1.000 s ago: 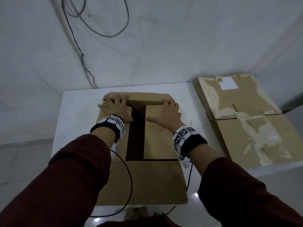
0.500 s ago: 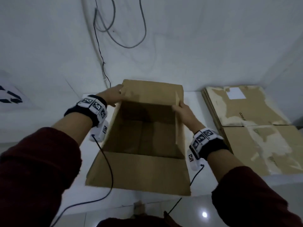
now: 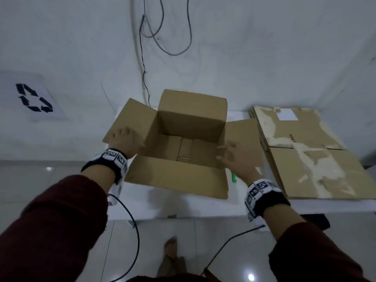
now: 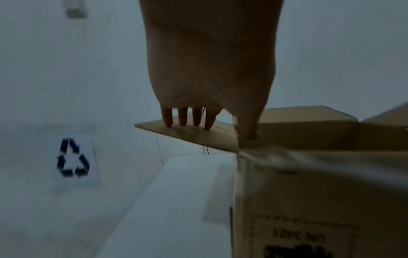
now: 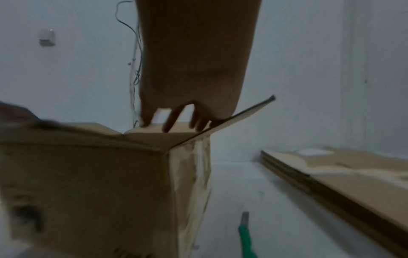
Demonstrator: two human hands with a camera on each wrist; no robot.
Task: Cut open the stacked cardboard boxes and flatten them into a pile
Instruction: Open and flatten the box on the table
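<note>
A brown cardboard box (image 3: 189, 119) stands upright on the white table (image 3: 179, 204) with all its top flaps spread outward. My left hand (image 3: 124, 139) lies with straight fingers on the left flap (image 4: 187, 131), thumb at the box corner. Over the right flap (image 3: 244, 135) my right hand (image 3: 236, 157) is spread, its fingers (image 5: 172, 120) straight at the flap's fold. A pile of flattened boxes (image 3: 309, 151) lies on the table to the right. A green-handled cutter (image 5: 246, 232) rests on the table beside the box's right wall.
Cables (image 3: 162, 27) hang down the white wall behind the table. A sheet with a recycling symbol (image 3: 33, 98) lies at the left. My foot (image 3: 171, 247) and the tiled floor show below the table's front edge.
The box was lying with its flaps pressed shut; it now stands upright and open. Both hands moved from the inner flaps outward and pushed the left and right flaps down to the sides.
</note>
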